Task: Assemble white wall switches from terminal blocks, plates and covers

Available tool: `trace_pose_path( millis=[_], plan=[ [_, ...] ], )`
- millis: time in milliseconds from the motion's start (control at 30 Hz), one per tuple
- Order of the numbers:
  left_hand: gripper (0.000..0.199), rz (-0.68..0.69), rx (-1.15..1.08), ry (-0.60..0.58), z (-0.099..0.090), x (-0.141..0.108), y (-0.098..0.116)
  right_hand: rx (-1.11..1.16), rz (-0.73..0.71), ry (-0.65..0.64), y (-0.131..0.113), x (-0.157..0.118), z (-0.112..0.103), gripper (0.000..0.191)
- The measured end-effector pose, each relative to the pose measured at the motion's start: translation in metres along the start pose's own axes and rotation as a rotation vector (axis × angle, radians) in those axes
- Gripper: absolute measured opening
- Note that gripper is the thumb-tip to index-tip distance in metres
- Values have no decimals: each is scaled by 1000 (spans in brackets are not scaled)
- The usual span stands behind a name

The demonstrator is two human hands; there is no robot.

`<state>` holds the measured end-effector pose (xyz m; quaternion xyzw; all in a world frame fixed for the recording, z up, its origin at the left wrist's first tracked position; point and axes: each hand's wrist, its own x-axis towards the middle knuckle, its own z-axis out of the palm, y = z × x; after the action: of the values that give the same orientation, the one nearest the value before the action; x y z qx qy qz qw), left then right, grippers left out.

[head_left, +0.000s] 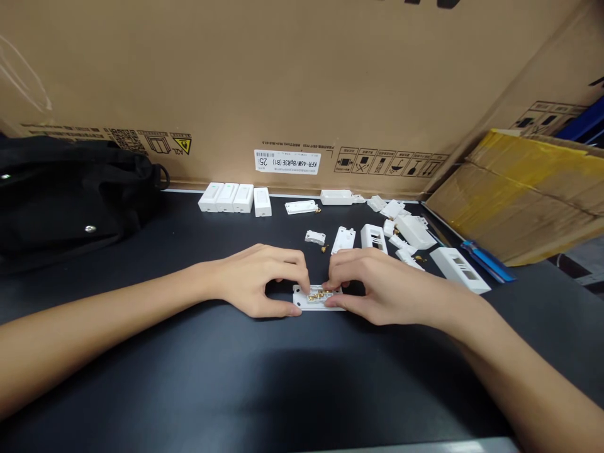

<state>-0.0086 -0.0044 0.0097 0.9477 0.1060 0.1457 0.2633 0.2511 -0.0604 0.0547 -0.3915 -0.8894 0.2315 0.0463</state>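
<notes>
A flat white plastic base plate [304, 304] lies on the dark table between my hands. On it sits a small white plastic holder [313, 299] with several brass contact pieces in it. My left hand [259, 281] curls at the plate's left end, thumb on the near edge and index finger at the holder. From the other side, my right hand [377, 283] pinches the holder's right end, and its fingers partly cover that end of the plate. Just beyond the hands are a small white block [315, 237] and another flat white plate [343, 239].
Four finished-looking white cases, including one white case [262, 202], stand by the large cardboard box [283, 82]. White housings [460, 269] and loose parts lie at right, near a blue-handled screwdriver [488, 261]. A black bag [70, 195] is at left.
</notes>
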Motion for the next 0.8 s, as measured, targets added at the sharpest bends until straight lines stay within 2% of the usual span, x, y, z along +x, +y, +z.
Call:
trace_pose_path(
  millis=[167, 300, 400, 467, 533, 667, 800],
  plan=[
    [22, -11, 15, -15, 0, 2, 1, -15, 65, 8, -5, 3, 2, 8],
    [23, -7, -3, -9, 0, 2, 0, 7, -31, 4, 1, 0, -6, 14],
    [23, 0, 0, -7, 1, 1, -1, -41, -38, 133, 13, -4, -16, 22],
    [23, 6, 12, -11, 1, 2, -1, -152, 35, 297, 21, -4, -21, 25],
    [23, 8, 24, -19, 1, 2, -1, -270, 95, 387, 29, -4, -24, 28],
    [26, 6, 41, -21, 1, 1, -1, -430, 252, 373, 45, -10, -34, 29],
    [30, -29, 43, -28, 1, 1, -1, -511, 564, 385, 73, -33, -52, 26]
  ],
)
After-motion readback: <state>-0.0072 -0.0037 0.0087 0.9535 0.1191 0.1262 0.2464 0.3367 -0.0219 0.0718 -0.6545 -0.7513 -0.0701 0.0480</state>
